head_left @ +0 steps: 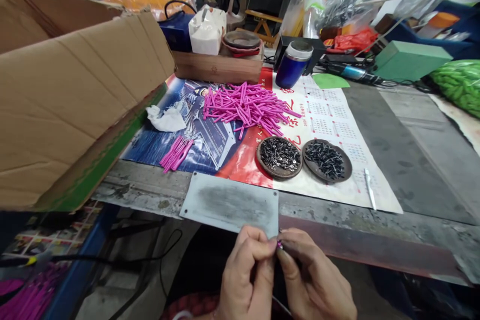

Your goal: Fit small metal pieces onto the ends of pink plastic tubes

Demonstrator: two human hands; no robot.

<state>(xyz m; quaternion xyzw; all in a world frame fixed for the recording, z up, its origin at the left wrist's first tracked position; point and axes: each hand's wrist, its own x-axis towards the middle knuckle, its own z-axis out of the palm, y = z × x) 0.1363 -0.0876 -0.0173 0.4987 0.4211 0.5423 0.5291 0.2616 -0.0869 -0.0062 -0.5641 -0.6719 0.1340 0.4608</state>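
Observation:
My left hand (249, 272) and my right hand (313, 275) meet at the front edge of the bench, fingertips pressed together. Between them shows the end of a small magenta stick (279, 244); the rest of it is hidden by my fingers. Both hands are closed in a pinch. Just beyond them lies a grey metal plate (232, 202) with a dark smudged middle. Farther off are a round dish of small metal clips (279, 155) and a second dish of dark pointed pieces (325, 160). A big heap of magenta sticks (249, 107) lies behind the dishes.
A large cardboard box (75, 90) stands at the left. A small bundle of magenta sticks (177, 154) and crumpled tissue (166, 118) lie near it. A blue tumbler (293, 66) stands at the back. A white pen-like tool (369, 189) lies on the calendar poster (360, 160) at right.

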